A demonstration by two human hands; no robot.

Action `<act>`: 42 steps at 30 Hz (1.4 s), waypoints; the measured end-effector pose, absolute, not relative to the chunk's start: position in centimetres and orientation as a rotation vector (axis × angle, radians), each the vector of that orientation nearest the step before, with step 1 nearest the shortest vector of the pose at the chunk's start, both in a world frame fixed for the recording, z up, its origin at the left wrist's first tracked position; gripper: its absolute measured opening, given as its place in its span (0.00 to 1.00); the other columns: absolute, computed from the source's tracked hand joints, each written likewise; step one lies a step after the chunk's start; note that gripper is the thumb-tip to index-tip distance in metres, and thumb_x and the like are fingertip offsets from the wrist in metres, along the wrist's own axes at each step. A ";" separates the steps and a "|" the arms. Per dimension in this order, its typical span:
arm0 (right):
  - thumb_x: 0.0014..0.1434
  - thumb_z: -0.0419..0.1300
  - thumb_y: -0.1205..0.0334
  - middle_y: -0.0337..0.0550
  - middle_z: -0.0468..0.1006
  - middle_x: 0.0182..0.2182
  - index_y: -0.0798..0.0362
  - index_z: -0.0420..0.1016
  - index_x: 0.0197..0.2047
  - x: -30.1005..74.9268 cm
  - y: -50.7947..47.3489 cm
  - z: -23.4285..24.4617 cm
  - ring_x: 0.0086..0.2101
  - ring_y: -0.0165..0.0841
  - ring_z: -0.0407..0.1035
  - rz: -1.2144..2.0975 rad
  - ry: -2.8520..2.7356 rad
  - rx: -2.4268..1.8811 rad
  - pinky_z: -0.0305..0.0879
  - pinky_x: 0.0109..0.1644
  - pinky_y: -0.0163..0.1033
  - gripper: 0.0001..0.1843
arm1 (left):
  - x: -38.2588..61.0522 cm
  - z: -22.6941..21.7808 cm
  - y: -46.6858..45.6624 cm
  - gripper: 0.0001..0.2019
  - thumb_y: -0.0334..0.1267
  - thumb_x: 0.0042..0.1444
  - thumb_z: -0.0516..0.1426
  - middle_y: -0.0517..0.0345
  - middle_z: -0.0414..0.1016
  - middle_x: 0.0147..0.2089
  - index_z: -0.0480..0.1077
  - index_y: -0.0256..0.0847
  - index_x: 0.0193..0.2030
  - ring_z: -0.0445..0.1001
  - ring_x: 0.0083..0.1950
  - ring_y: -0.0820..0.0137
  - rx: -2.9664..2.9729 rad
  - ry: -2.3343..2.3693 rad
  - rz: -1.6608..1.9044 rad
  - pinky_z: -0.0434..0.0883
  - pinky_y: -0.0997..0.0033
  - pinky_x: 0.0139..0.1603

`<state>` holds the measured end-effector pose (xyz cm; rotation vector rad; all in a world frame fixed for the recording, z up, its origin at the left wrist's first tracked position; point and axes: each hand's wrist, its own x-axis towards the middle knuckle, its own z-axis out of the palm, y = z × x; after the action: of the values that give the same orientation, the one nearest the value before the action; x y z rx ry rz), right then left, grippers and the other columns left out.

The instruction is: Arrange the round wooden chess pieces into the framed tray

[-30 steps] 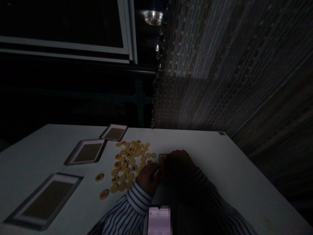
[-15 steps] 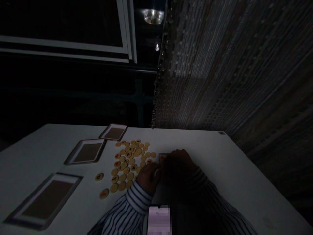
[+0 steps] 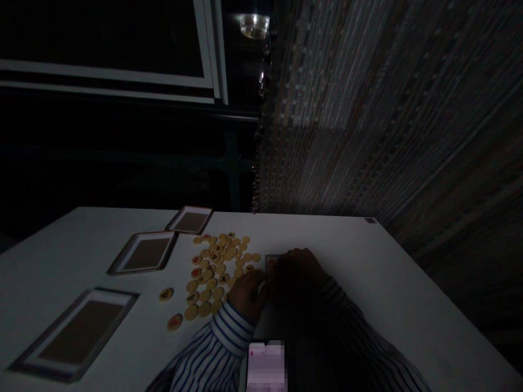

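The scene is very dim. My left hand rests on the white table at the near right edge of a scatter of several round yellow game discs, its fingers curled toward my right hand. My right hand is in deep shadow, curled over a small dark card-like object beside the discs. What either hand grips is hidden. Two discs lie apart to the left. Both sleeves are striped.
Three flat rectangular trays with pale borders lie in a diagonal row on the left: near, middle, far. A phone screen glows at the bottom edge. A beaded curtain hangs behind the table.
Both hands stay together over the same spot by the discs; only the view shifts slightly.
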<state>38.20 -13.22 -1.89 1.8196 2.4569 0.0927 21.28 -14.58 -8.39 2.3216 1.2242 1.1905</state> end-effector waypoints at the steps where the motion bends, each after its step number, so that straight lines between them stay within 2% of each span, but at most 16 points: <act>1: 0.52 0.51 0.50 0.51 0.75 0.30 0.54 0.73 0.30 38.2 -13.2 -2.0 0.32 0.41 0.68 0.098 2.465 1.823 0.57 0.34 0.42 0.17 | 21.3 -8.3 -14.6 0.10 0.38 0.53 0.50 0.53 0.76 0.36 0.71 0.41 0.37 0.73 0.39 0.67 2.321 1.217 1.194 0.71 0.66 0.40; 5: 0.53 0.52 0.50 0.49 0.75 0.30 0.53 0.73 0.31 38.4 -13.2 -2.0 0.32 0.41 0.68 0.109 2.478 1.817 0.56 0.34 0.42 0.16 | 21.2 -8.3 -14.6 0.11 0.38 0.53 0.50 0.53 0.76 0.37 0.71 0.41 0.38 0.73 0.39 0.67 2.308 1.225 1.184 0.71 0.66 0.40; 10: 0.55 0.50 0.60 0.48 0.75 0.35 0.53 0.70 0.40 39.2 -12.7 -0.6 0.36 0.37 0.68 0.110 2.446 1.866 0.55 0.36 0.39 0.12 | 21.1 -8.6 -14.5 0.12 0.40 0.53 0.50 0.52 0.76 0.38 0.71 0.40 0.39 0.73 0.41 0.66 2.274 1.263 1.202 0.71 0.64 0.43; 13: 0.59 0.45 0.63 0.48 0.75 0.35 0.53 0.70 0.40 39.5 -12.6 0.5 0.37 0.36 0.67 0.171 2.409 1.947 0.54 0.36 0.38 0.13 | 21.0 -8.6 -14.4 0.12 0.38 0.53 0.50 0.52 0.76 0.38 0.71 0.39 0.39 0.73 0.41 0.66 2.230 1.234 1.223 0.70 0.64 0.44; 19: 0.62 0.41 0.60 0.47 0.75 0.32 0.53 0.70 0.37 40.1 -12.9 1.7 0.36 0.35 0.68 0.263 2.445 2.045 0.53 0.37 0.37 0.17 | 20.8 -8.6 -14.3 0.12 0.38 0.53 0.51 0.52 0.75 0.38 0.72 0.39 0.39 0.72 0.41 0.66 2.141 1.219 1.258 0.70 0.64 0.43; 32: 0.62 0.42 0.54 0.44 0.76 0.28 0.53 0.70 0.32 40.1 -13.8 3.0 0.31 0.32 0.69 0.379 2.539 2.119 0.51 0.34 0.35 0.19 | 19.4 -5.6 -14.5 0.11 0.42 0.50 0.54 0.54 0.76 0.35 0.72 0.40 0.35 0.73 0.38 0.67 1.922 1.264 1.307 0.70 0.66 0.41; 42: 0.62 0.43 0.59 0.44 0.75 0.28 0.54 0.70 0.33 39.9 -13.5 2.5 0.32 0.32 0.68 0.349 2.579 2.040 0.51 0.34 0.35 0.17 | 15.2 -3.3 -14.5 0.12 0.41 0.48 0.54 0.54 0.77 0.36 0.72 0.41 0.38 0.74 0.38 0.67 2.010 1.338 1.237 0.71 0.66 0.42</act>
<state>39.91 -13.52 2.49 2.0398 2.5794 0.3487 15.23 -14.55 -3.32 2.0096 1.3376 1.2373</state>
